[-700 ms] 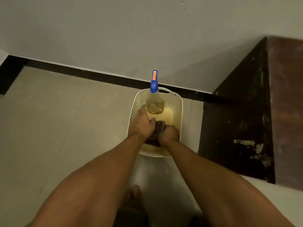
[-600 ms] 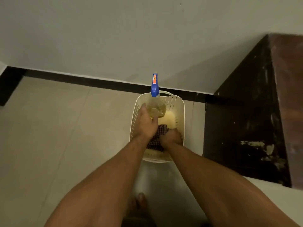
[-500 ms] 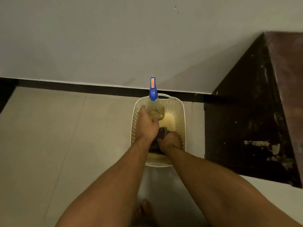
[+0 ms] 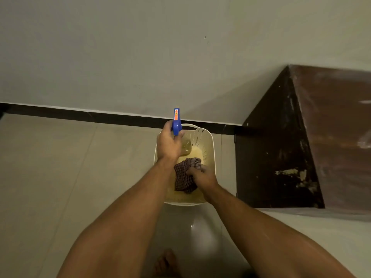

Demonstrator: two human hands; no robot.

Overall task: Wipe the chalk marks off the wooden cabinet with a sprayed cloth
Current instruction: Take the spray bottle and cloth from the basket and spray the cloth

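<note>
A cream plastic basket stands on the floor by the wall. My left hand grips a spray bottle with a blue nozzle at its neck, over the basket's far left side. The bottle's clear body holds yellowish liquid. My right hand grips a dark checked cloth, which hangs above the basket's near half. The dark wooden cabinet stands to the right, with pale marks on its side and top.
A black skirting strip runs along the base of the pale wall. The floor is light tile. My bare foot shows at the bottom edge. The cabinet's corner stands close to the basket's right side.
My left hand has slid up from the bottle's body to its neck under the nozzle. My right hand has raised the cloth, which now hangs more visibly. The camera has tilted up slightly.
</note>
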